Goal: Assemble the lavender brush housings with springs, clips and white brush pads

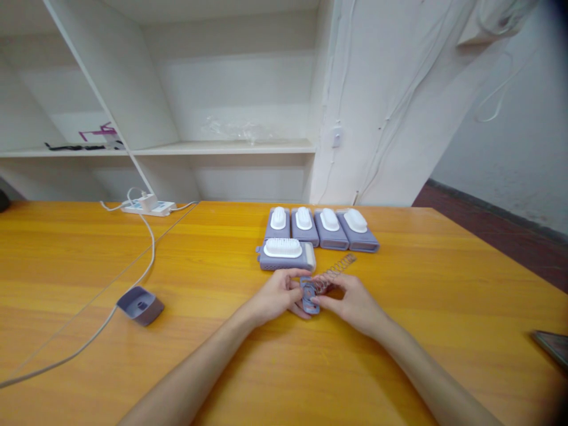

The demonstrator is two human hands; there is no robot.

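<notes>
Between my hands, just in front of the grey cases, is a small blue-grey plastic part (310,297). My left hand (279,294) is closed on its left side. A metal coil spring (338,267) slants up and to the right from the part. My right hand (352,300) is closed around the spring's lower end, its thumb against the plastic part. Whether the spring is attached to the part I cannot tell. Just beyond my fingers lies a grey case with a white bristled brush head (283,248) on top.
Several grey cases topped with white ribbed pieces (329,220) stand in a row behind. A hollow grey cup-like part (141,306) sits at left near a cable (153,248). A white power strip (149,205) lies by the shelves. A dark flat object (552,346) is at the right edge.
</notes>
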